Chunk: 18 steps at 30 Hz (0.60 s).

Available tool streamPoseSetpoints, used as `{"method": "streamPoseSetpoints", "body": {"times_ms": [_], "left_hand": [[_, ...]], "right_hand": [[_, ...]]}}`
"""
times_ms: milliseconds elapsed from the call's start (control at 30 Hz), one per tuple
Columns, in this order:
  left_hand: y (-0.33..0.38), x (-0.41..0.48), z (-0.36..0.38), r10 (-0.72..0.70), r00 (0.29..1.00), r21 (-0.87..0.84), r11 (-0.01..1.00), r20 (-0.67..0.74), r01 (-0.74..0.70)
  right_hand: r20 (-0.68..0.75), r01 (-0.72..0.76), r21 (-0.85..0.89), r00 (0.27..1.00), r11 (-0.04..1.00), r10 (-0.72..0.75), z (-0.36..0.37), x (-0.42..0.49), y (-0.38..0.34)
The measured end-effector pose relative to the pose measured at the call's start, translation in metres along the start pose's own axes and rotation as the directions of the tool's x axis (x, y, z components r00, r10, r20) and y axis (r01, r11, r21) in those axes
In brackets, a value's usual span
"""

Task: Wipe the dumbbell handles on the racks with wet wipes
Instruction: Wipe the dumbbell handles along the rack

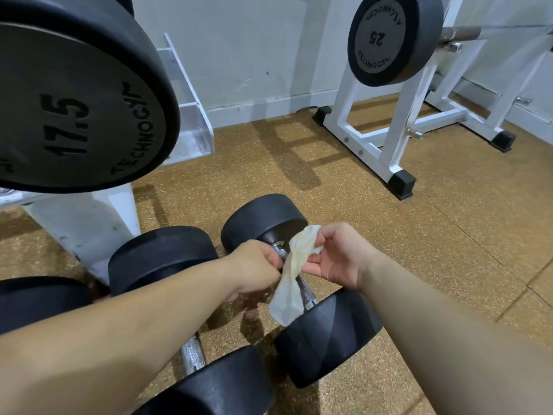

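A black dumbbell (pixel 326 330) lies on the floor at centre, its chrome handle (pixel 305 292) running between two round heads. A crumpled wet wipe (pixel 294 274) drapes over that handle. My right hand (pixel 338 256) pinches the wipe's upper end just right of the handle. My left hand (pixel 257 268) grips the handle's far end together with the wipe. A second dumbbell (pixel 163 259) lies to the left, its handle (pixel 193 351) partly hidden under my left forearm.
A 17.5 dumbbell (pixel 77 94) sits on the white rack (pixel 191 115) at upper left. A 25 dumbbell (pixel 389 37) rests on another white rack (pixel 392 139) at upper right. Another black head (pixel 39 298) shows at the left edge. Speckled brown floor (pixel 449 235) spreads to the right.
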<state>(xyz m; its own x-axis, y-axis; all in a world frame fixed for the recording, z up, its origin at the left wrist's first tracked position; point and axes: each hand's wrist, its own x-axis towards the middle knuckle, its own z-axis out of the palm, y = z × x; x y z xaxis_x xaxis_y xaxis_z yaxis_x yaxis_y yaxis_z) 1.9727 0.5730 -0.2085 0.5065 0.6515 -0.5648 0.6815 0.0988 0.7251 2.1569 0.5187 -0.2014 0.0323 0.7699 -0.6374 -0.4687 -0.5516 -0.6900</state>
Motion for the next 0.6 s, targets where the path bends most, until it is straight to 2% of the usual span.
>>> {"method": "streamPoseSetpoints", "body": {"times_ms": [33,67,133,167,233,300,333,500,600], "left_hand": [[0.004,0.002,0.001,0.010,0.999,-0.150,0.989,-0.049,-0.017],[0.007,0.002,0.003,-0.006,0.999,-0.329,0.944,-0.033,-0.005],[0.014,0.002,0.004,-0.040,0.996,-0.587,0.805,0.082,0.080],[0.016,0.002,0.003,-0.053,0.991,-0.620,0.775,0.124,0.119],[0.014,0.003,0.003,-0.061,0.986,-0.555,0.821,0.153,0.137],[0.013,0.002,0.004,-0.020,0.993,-0.543,0.836,0.113,0.079],[0.012,0.001,0.003,-0.007,0.996,-0.588,0.807,0.087,0.057],[0.012,0.006,-0.011,-0.010,1.000,-0.707,0.707,-0.018,-0.006],[0.011,0.004,-0.016,0.010,0.998,-0.666,0.744,-0.067,-0.052]], "right_hand": [[-0.002,0.001,-0.023,1.000,1.000,-0.001,0.002,0.002,0.000],[-0.004,0.007,-0.053,1.000,0.999,-0.007,0.003,0.004,0.000],[-0.029,0.022,-0.121,0.999,0.992,-0.025,0.005,0.006,-0.002],[-0.039,0.030,-0.136,0.999,0.990,-0.036,0.006,0.007,-0.002],[-0.044,0.042,-0.145,0.998,0.989,-0.049,0.006,0.007,-0.003],[-0.026,0.041,-0.132,0.999,0.990,-0.045,0.006,0.007,-0.003],[-0.027,0.033,-0.130,0.999,0.991,-0.037,0.006,0.007,-0.003],[-0.178,-0.046,-0.096,0.984,0.994,0.028,0.001,0.005,0.000],[-0.177,-0.041,-0.104,0.984,0.994,0.022,-0.004,-0.002,-0.003]]}}
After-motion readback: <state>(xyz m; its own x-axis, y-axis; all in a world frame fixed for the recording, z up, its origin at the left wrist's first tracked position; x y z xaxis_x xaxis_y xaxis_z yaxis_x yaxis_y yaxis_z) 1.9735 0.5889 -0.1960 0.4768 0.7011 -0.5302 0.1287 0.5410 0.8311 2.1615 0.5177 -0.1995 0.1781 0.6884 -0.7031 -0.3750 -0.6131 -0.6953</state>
